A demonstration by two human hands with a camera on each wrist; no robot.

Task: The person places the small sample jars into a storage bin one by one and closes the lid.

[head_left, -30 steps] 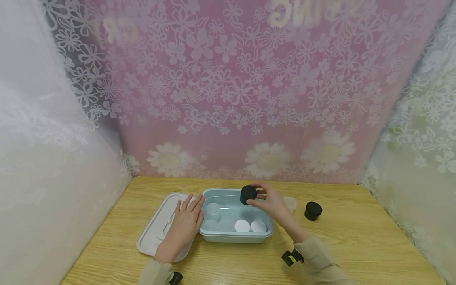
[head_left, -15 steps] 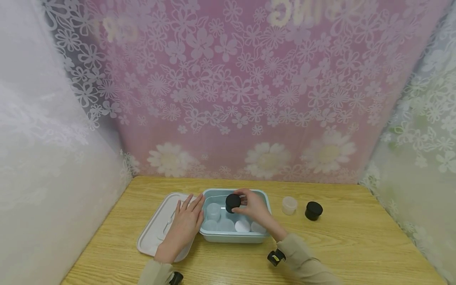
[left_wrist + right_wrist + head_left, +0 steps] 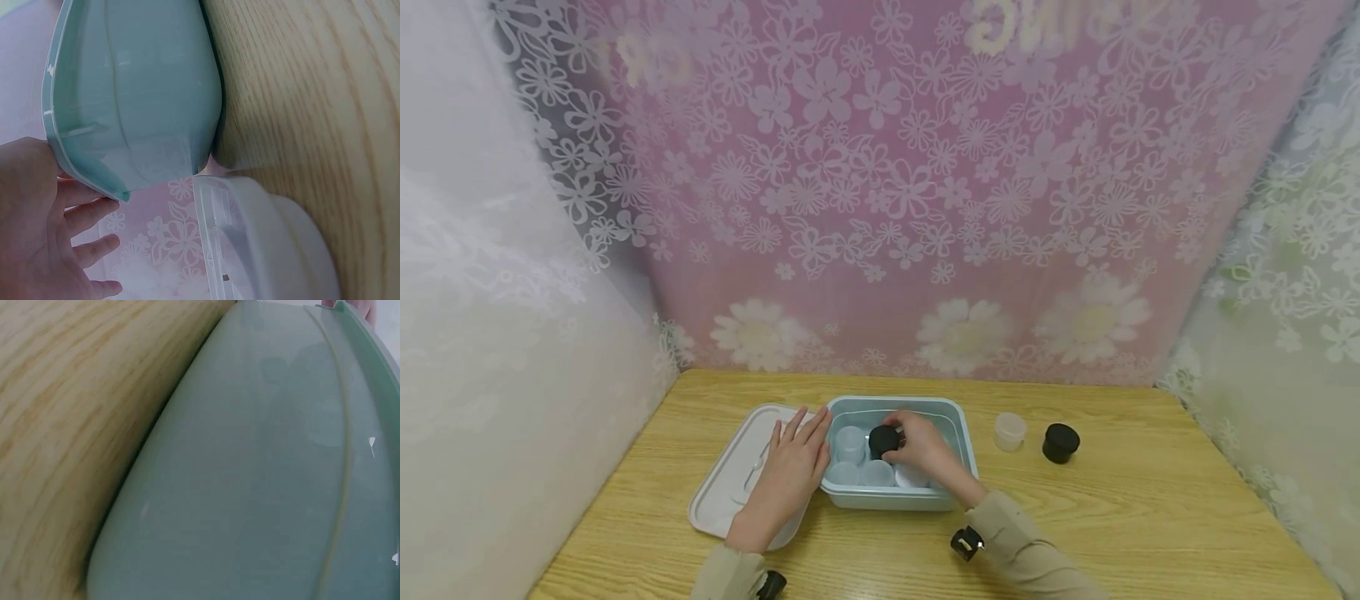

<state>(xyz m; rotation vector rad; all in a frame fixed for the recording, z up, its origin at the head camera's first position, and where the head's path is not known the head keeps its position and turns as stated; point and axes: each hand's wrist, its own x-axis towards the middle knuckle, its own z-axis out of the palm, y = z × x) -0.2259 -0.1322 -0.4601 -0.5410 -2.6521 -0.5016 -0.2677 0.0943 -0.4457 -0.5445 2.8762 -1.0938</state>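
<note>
My right hand [image 3: 922, 448] reaches down into a light blue plastic box [image 3: 891, 502] and pinches a small round black tub [image 3: 883, 439] between thumb and fingers. Around that tub in the box sit several small round tubs, including a translucent one [image 3: 850, 444] and a white-topped one [image 3: 911, 476] partly under the hand. With fingers straight and spread, my left hand [image 3: 790, 471] rests against the box's left rim. In the left wrist view, the fingers [image 3: 87, 215] of that hand touch the rim's corner. The right wrist view has only the box's outer wall [image 3: 237, 475].
A pale lid [image 3: 718, 500] lies left of the box, partly under the left hand. On the wooden table [image 3: 1120, 517] to the right stand a translucent tub [image 3: 1010, 432] and another black tub [image 3: 1061, 443]. Flowered curtains [image 3: 887, 208] enclose the back and sides.
My right hand has carried the black tub leftward and down into the box, beside the translucent tub. The left hand has stayed at the rim.
</note>
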